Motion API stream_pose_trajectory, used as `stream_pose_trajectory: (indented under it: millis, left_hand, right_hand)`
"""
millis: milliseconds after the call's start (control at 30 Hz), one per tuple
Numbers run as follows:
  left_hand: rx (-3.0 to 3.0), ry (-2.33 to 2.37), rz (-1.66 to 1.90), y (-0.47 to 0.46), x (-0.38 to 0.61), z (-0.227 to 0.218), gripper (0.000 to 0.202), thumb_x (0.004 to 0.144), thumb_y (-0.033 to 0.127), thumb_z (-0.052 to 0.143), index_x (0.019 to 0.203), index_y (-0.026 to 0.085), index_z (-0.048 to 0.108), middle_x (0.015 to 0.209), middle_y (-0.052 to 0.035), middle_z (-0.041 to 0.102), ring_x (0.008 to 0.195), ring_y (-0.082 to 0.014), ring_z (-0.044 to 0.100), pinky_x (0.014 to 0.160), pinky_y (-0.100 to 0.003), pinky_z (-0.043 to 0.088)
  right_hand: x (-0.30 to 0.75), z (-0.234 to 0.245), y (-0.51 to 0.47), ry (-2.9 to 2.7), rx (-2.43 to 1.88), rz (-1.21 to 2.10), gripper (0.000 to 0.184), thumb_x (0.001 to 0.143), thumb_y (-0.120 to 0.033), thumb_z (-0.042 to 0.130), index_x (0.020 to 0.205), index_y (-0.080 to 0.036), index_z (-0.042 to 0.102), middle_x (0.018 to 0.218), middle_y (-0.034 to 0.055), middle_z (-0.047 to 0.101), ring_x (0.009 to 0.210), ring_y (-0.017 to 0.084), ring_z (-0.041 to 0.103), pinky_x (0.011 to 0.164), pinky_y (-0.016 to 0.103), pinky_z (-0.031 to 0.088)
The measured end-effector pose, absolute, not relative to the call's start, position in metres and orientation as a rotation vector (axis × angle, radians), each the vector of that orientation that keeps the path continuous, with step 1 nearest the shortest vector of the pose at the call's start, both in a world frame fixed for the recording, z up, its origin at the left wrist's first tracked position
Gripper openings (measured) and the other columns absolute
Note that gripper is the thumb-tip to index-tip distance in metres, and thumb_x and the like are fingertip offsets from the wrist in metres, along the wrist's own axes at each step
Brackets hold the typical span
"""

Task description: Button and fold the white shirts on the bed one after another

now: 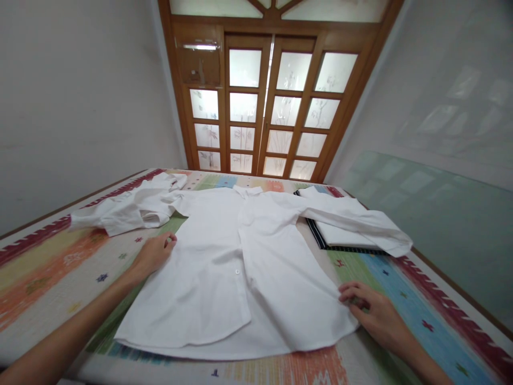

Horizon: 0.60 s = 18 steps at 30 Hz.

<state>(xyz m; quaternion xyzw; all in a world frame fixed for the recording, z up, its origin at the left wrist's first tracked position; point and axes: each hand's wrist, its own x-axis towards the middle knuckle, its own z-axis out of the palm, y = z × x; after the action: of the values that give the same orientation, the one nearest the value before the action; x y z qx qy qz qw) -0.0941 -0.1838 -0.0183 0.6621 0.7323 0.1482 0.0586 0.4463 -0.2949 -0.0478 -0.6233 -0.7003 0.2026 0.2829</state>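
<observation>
Patterned cloth [100,256] supports a white shirt [216,256]; left hand [155,254] and right hand [371,310] curl at opposite edges, grip unclear; apparent step: straightening; next move needs even tension.

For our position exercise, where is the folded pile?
In the head view, the folded pile lies right of the white shirt body, partly under its sleeve, beyond the right hand.
</observation>
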Motion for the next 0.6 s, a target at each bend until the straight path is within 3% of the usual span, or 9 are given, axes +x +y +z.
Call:
stream_pose_trajectory:
  millis: [133, 300, 367, 467, 600]
  left_hand:
    - [2.026, 2.113, 0.352, -0.187, -0.098, -0.021, 0.027, 0.081, 0.033, 0.042, 0.093, 0.019, 0.062, 0.068, -0.0013, 0.063, 0.066, -0.0198, 0.06, 0.067, -0.029, 0.041]
    - [2.265, 2.116, 0.582, -0.212, -0.083, -0.017, 0.035, 0.08, 0.047, 0.05, 0.096, 0.019, 0.063, 0.096, -0.0091, 0.062, 0.09, -0.0261, 0.061, 0.082, -0.036, 0.046]
    - [2.366, 1.916, 0.649, -0.232, -0.065, -0.011, 0.036, 0.083, 0.052, 0.051, 0.094, 0.02, 0.063, 0.095, -0.0077, 0.06, 0.088, -0.0237, 0.06, 0.082, -0.035, 0.046]
    - [2.421, 1.449, 0.493, -0.267, -0.026, -0.004, 0.03, 0.09, 0.05, 0.047, 0.093, 0.022, 0.06, 0.086, -0.0022, 0.06, 0.073, -0.0161, 0.058, 0.07, -0.028, 0.045]
    - [2.546, 1.1, 0.31, -0.3, 0.022, -0.013, 0.028, 0.086, 0.049, 0.058, 0.094, 0.022, 0.057, 0.09, -0.0022, 0.062, 0.079, -0.0168, 0.059, 0.072, -0.027, 0.044]
  right_hand:
    - [0.459, -0.05, -0.298, -1.928, -1.694, 0.539, 0.022, 0.07, -0.027, 0.052, 0.078, -0.022, 0.071, 0.101, 0.0089, 0.069, 0.086, 0.023, 0.065, 0.07, 0.032, 0.054]
    - [0.449, -0.044, -0.316, -2.164, -1.552, 0.254, 0.028, 0.077, -0.029, 0.058, 0.101, -0.024, 0.071, 0.12, 0.011, 0.062, 0.115, 0.03, 0.056, 0.098, 0.048, 0.045]
    - [0.43, -0.038, -0.326, -2.284, -1.424, 0.242, 0.032, 0.081, -0.031, 0.061, 0.112, -0.025, 0.066, 0.125, 0.0116, 0.058, 0.118, 0.029, 0.053, 0.099, 0.047, 0.045]
    - [0.389, -0.029, -0.337, -2.458, -1.155, 0.248, 0.045, 0.082, -0.032, 0.066, 0.126, -0.025, 0.057, 0.127, 0.0127, 0.055, 0.118, 0.027, 0.052, 0.096, 0.04, 0.048]
    - [0.334, -0.022, -0.338, -2.651, -0.867, 0.165, 0.04, 0.083, -0.021, 0.062, 0.123, -0.021, 0.056, 0.124, 0.0124, 0.057, 0.111, 0.026, 0.051, 0.092, 0.038, 0.046]
